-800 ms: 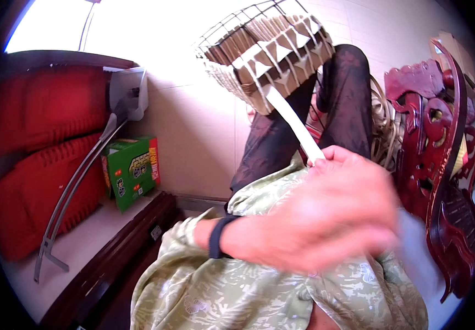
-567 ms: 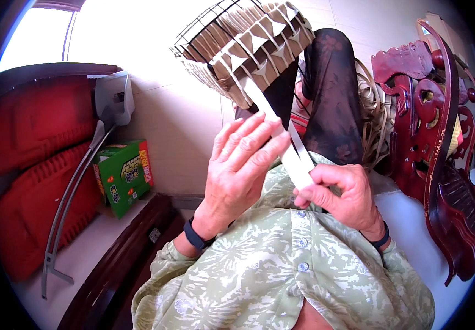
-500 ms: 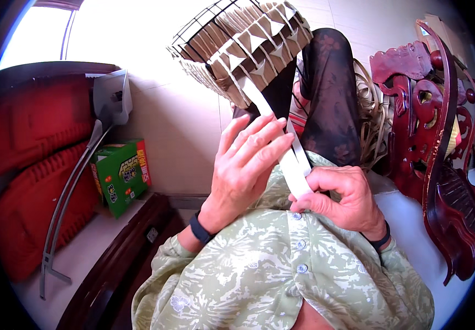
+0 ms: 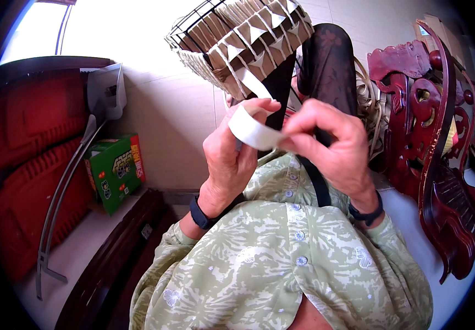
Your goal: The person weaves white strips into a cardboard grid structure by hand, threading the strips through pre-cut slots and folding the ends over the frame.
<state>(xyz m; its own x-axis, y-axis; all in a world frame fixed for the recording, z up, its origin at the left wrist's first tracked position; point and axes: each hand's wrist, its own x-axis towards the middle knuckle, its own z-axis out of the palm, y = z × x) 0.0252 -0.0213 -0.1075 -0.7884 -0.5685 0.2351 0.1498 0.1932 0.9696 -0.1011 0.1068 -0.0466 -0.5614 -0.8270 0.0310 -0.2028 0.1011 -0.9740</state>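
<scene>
A basket (image 4: 259, 41) with a black wire frame and beige woven strips rests tilted on my lap at the top of the view. From its near side a flat white strip (image 4: 254, 129) runs down to my hands and bends round in a loop. My left hand (image 4: 227, 146) is closed round the strip just below the basket, its thumb side hidden behind the loop. Pinched between the thumb and fingers of my right hand (image 4: 331, 143), slightly blurred, is the strip's other part, to the right of the left hand.
Carved dark-red wooden furniture (image 4: 430, 132) stands at the right, beside a heap of beige strips (image 4: 365, 104). At the left are red cushions (image 4: 39, 148), a green box (image 4: 115, 170) and a grey metal-framed object (image 4: 64, 201). A dark wooden edge (image 4: 108, 253) runs near my left arm.
My right hand has moved up, curving the strip into a loop. The left hand has turned and curled from outstretched fingers onto the strip.
</scene>
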